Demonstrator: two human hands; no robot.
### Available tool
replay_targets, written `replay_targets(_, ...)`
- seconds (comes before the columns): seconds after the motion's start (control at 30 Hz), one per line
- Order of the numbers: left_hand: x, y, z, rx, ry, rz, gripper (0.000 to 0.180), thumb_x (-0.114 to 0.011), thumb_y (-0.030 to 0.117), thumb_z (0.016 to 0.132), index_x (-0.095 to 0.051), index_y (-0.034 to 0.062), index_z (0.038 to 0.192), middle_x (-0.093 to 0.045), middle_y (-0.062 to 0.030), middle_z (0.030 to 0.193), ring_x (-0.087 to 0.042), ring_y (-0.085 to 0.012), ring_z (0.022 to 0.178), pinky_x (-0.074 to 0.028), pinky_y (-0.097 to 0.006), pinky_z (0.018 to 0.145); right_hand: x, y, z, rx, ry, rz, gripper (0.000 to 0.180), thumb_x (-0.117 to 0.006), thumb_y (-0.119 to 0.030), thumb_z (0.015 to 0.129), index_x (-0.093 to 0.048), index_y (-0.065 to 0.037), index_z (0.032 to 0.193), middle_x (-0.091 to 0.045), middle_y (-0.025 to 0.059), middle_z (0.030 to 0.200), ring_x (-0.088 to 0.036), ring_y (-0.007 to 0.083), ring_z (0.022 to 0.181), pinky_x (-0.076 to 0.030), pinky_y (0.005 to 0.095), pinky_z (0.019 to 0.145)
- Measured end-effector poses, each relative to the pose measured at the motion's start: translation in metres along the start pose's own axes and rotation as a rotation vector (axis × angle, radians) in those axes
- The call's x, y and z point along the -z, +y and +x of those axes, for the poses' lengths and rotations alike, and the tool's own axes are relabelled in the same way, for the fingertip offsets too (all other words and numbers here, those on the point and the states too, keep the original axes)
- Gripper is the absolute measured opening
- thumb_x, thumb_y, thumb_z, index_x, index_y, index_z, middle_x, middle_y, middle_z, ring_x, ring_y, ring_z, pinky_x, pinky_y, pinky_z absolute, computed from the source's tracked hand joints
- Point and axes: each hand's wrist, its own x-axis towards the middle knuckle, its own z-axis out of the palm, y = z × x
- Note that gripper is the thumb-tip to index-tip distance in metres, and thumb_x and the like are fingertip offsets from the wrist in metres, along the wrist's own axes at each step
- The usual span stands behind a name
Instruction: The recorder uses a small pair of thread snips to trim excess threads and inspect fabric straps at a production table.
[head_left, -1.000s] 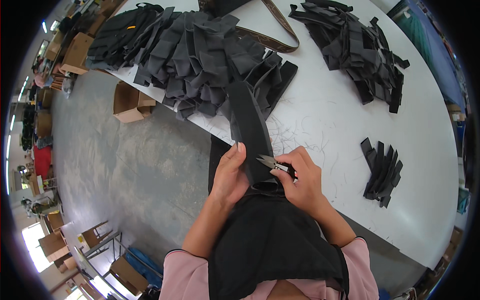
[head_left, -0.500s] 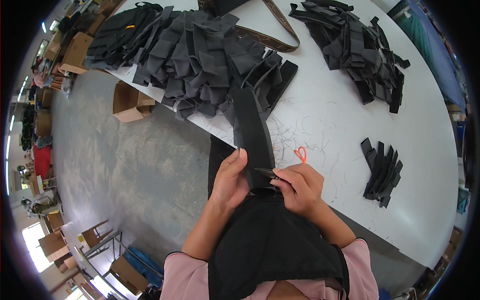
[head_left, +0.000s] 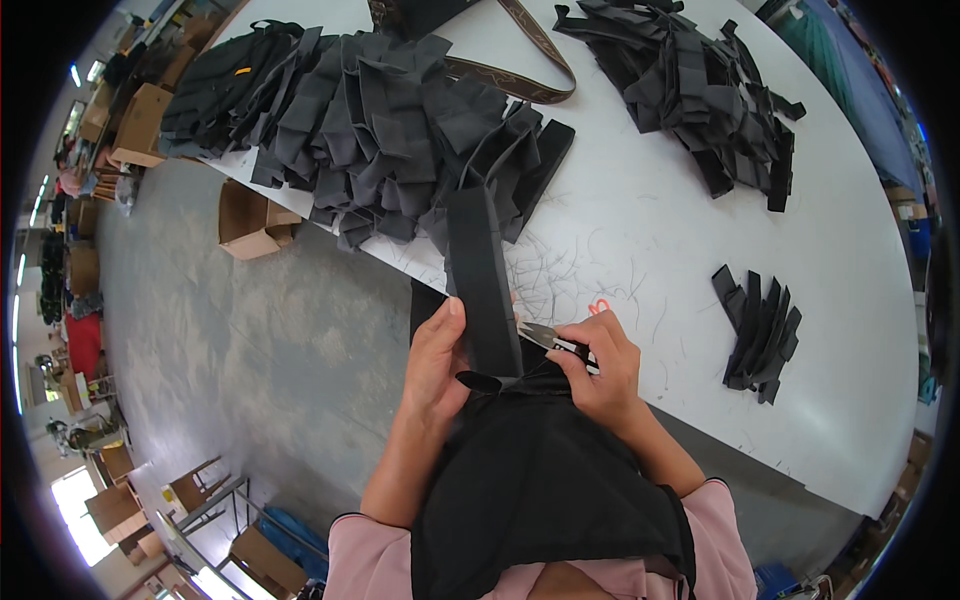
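Note:
A long black fabric strip [head_left: 478, 270] runs from my lap up toward the table, and its near end shows an open fold. My left hand [head_left: 436, 352] grips the strip's left edge with the thumb on top; the other fingers are hidden under it. In my right hand [head_left: 607, 362] is a pair of thread snips [head_left: 553, 341], the pointed blades directed left at the strip's right edge. A loop of orange cord [head_left: 599, 306] sticks out above that hand. Loose thread ends [head_left: 560, 270] are scattered on the white table just beyond.
A large heap of dark fabric strips [head_left: 370, 130] covers the table's left part, beside a black bag [head_left: 225, 90]. Another heap [head_left: 700, 95] lies far right, and a small bunch [head_left: 760, 335] nearer. A patterned strap [head_left: 545, 55] curves at the back. An open cardboard box [head_left: 245, 225] stands on the floor.
My right hand has shifted slightly right, taking the snips from on top of the strip to its right edge, with more of them now showing. The strip has turned slightly and moved left.

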Motion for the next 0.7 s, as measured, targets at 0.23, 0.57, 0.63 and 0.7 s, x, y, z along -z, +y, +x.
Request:
replay_targets(0.23,0.001,-0.003,-0.001,0.005,0.003,0.014,0.044,-0.048,0.031,0.095,-0.050,-0.0060,0.118,-0.060,-0.0170,0.110,-0.062,-0.0245,0.093,-0.053,-0.037,0.081,-0.001,0.001,-0.001,0.042,0.001,0.007,0.021,-0.073,-0.003,0.068,-0.061,-0.003,0.085,-0.053,0.0067,0.068,-0.050,0.0195,0.053,-0.038,0.0289,0.045)
replay_targets(0.57,0.001,-0.002,-0.005,0.053,0.043,0.064,0.040,-0.051,0.027,0.094,-0.052,-0.0051,0.118,-0.061,-0.0166,0.110,-0.063,-0.0227,0.091,-0.053,-0.035,0.082,0.005,-0.004,0.000,0.124,-0.020,-0.136,0.021,-0.073,-0.004,0.068,-0.061,-0.003,0.086,-0.054,0.0067,0.068,-0.052,0.0211,0.053,-0.039,0.0313,0.046)
replay_targets(0.63,-0.002,0.000,-0.006,0.059,-0.009,0.058,0.037,-0.051,0.028,0.094,-0.054,-0.0027,0.115,-0.061,-0.0157,0.109,-0.062,-0.0234,0.094,-0.052,-0.036,0.083,0.006,-0.009,-0.004,0.099,0.051,-0.051,0.020,-0.072,-0.003,0.070,-0.061,-0.002,0.087,-0.053,0.0064,0.069,-0.052,0.0204,0.054,-0.039,0.0303,0.048)
replay_targets(0.7,-0.004,-0.001,-0.002,0.062,0.005,-0.024,0.033,-0.051,0.026,0.094,-0.055,-0.0014,0.111,-0.060,-0.0140,0.107,-0.060,-0.0232,0.094,-0.051,-0.036,0.083,0.004,-0.010,-0.001,0.072,0.124,0.038,0.020,-0.071,-0.003,0.071,-0.061,-0.002,0.088,-0.053,0.0062,0.069,-0.052,0.0196,0.055,-0.039,0.0294,0.049)
